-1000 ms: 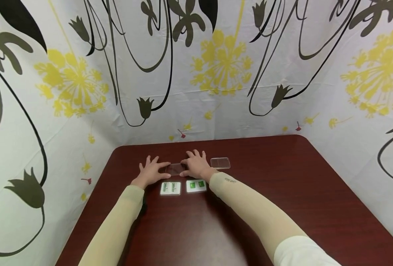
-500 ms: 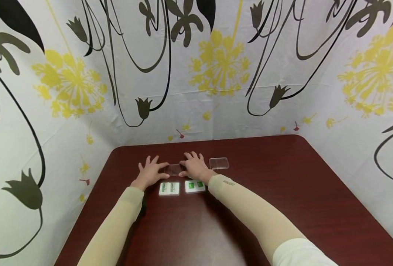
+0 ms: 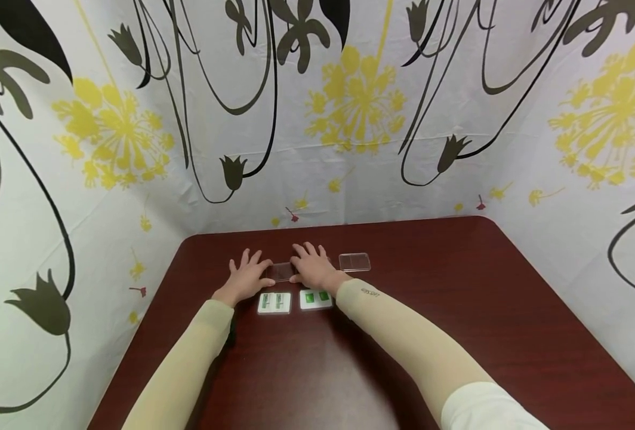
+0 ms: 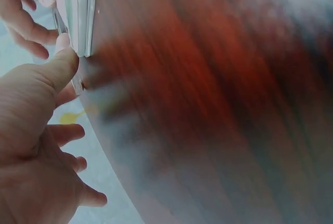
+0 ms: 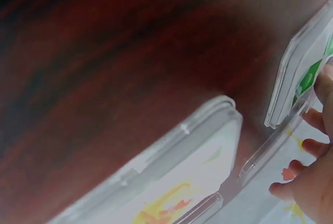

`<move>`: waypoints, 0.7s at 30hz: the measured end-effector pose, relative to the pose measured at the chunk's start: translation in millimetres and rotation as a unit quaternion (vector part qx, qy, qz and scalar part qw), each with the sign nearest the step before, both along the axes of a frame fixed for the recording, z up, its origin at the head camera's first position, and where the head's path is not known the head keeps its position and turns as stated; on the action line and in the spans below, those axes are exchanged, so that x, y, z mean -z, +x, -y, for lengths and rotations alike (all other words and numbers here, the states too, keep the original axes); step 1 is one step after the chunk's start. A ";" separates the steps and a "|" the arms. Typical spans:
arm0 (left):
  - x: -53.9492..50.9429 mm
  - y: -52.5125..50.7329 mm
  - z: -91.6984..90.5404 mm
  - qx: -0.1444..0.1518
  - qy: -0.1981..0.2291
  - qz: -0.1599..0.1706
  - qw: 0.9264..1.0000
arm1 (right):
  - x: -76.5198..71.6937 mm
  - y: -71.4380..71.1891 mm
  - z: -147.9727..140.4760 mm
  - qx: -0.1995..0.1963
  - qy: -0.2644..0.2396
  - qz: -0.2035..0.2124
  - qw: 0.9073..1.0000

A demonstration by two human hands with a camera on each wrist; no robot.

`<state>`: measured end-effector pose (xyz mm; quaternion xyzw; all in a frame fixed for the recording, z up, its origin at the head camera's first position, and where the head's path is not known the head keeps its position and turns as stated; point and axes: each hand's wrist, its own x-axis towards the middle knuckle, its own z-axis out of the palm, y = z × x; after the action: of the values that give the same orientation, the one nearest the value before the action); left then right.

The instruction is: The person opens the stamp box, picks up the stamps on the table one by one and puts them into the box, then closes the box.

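Observation:
A clear flat plastic lid [image 3: 282, 272] lies between the two hands on the dark red table. My left hand [image 3: 242, 279] holds its left end between thumb and index finger, the other fingers spread. At its right end my right hand [image 3: 315, 269] has thumb and index finger on opposite edges, its remaining fingers pointing away. Just nearer than the lid are a white case with dark green print [image 3: 274, 303] and a white case with green squares [image 3: 316, 300]. A second clear lid [image 3: 354, 261] lies right of the right hand.
Another white case with yellow and red print [image 5: 192, 182] shows in the right wrist view; the right forearm hides it in the head view. A patterned white cloth [image 3: 366, 179] hangs behind the table [image 3: 457, 298] and along both its sides.
The hands stay at the lid, with only slight shifts of the fingers. The left hand's outer fingers have drawn a little to the right. The cases stay put.

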<state>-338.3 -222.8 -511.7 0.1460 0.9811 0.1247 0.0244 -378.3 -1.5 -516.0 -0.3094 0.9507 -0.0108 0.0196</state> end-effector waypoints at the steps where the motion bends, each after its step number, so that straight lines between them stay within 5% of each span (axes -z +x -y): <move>1: -0.2 0.0 -0.9 0.004 -0.004 -0.001 1.000 | -0.6 -0.3 -0.4 -0.006 0.008 -0.003 1.000; 7: -3.2 -0.1 -2.2 0.019 -0.017 0.003 1.000 | -4.7 -3.1 -4.4 -0.040 0.051 -0.027 0.998; 21: -21.3 9.6 12.8 0.050 -0.003 0.004 0.999 | -20.0 4.3 -4.1 -0.084 0.048 -0.070 0.993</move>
<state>-328.7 -235.6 -490.4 0.1947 0.9728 0.1205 0.0348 -374.0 2.6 -495.9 -0.3868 0.9198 0.0581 -0.0309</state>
